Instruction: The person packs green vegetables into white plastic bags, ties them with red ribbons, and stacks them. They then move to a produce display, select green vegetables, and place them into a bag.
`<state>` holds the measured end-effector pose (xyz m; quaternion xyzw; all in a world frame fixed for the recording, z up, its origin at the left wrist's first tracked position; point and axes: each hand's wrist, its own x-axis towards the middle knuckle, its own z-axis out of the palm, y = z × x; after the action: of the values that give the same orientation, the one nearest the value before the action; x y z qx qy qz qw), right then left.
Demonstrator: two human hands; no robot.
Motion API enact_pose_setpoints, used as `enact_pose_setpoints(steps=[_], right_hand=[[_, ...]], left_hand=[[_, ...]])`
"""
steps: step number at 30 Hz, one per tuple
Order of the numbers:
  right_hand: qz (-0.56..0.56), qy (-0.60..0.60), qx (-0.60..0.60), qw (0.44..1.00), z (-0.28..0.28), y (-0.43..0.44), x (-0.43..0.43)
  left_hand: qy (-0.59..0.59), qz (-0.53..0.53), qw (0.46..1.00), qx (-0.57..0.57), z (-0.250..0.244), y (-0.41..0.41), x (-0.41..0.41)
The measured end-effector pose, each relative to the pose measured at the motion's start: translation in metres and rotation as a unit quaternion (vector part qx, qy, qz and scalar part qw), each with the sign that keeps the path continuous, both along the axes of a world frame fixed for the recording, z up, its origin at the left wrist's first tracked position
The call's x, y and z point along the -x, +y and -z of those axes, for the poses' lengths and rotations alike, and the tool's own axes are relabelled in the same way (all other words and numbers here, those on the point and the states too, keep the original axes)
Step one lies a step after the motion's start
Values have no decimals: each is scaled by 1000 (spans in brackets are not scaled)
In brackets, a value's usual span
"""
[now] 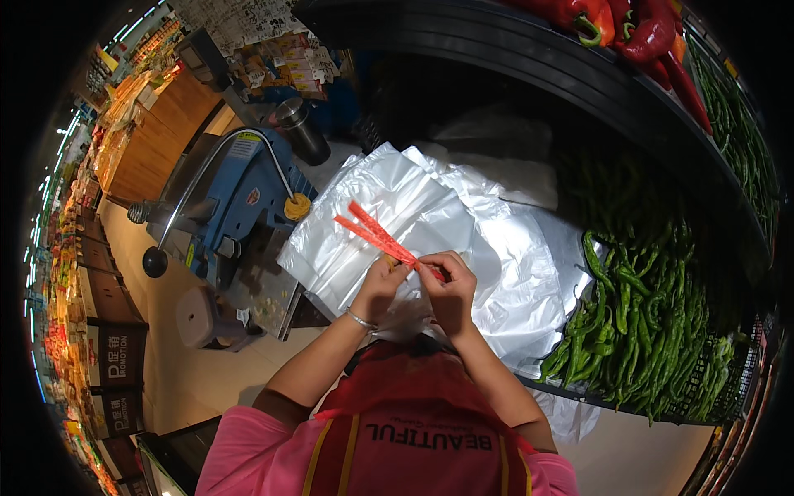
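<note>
My left hand (384,282) and my right hand (448,282) meet fingertip to fingertip before my chest. Between them they pinch a red tape or ribbon strip (378,232), whose two loose ends point up and to the left. A bit of red also shows at my right fingers; whether it is the same strip I cannot tell. Beneath the hands lie stacked clear plastic bags (434,217), spread over the metal counter. Part of the plastic near my wrists is hidden by the hands.
Left of the bags stands a blue machine (242,180) with a ball-ended lever and yellow rubber bands. Behind it is a steel tumbler (301,130). Green chili peppers (645,322) fill the right side. A dark shelf (527,43) overhangs the back, holding red peppers (651,37). A stool (211,316) stands lower left.
</note>
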<state>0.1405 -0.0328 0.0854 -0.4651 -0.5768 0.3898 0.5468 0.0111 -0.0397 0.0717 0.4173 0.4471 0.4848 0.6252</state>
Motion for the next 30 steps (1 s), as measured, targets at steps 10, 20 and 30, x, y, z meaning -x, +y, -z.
enact_pose_setpoints(steps=[10,20,30], right_hand=[[-23,-98,-50,994,12,6,-8],[-25,-133,-149,979,31,15,1],[-47,-70,-25,996,35,8,-6]], left_hand=[[154,-106,967,-174,10,-3,2],[346,-109,900,-241,-22,-6,-2],[294,104,916,-251,-23,28,28]])
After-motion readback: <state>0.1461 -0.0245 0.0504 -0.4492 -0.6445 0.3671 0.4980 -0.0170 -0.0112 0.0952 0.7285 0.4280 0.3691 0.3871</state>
